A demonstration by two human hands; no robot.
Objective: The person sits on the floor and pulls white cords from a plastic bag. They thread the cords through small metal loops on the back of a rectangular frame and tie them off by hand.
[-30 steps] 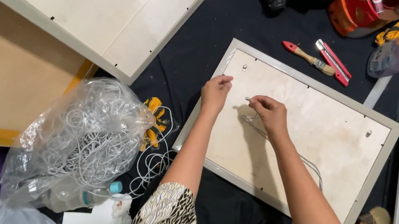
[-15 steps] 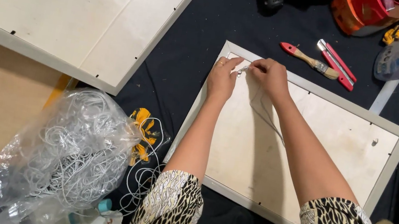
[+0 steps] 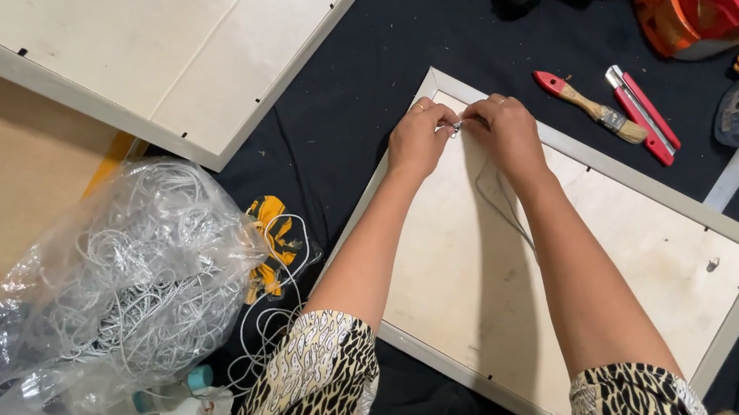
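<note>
Nearest you sat the bag of cord (image 3: 117,297). On the frame back (image 3: 590,299), your left hand (image 3: 421,137) and right hand (image 3: 505,132) pinched the cord end (image 3: 453,127) at its top-left hanger; slack grip could have let it slip.

Left hand (image 3: 419,137): forearm stretched forward, fingers curled, fingertips pinched. Right hand (image 3: 506,132): forearm stretched forward, knuckles up, fingertips pinched, meeting the left's. Both sleeves patterned, ending at the elbows.
</note>
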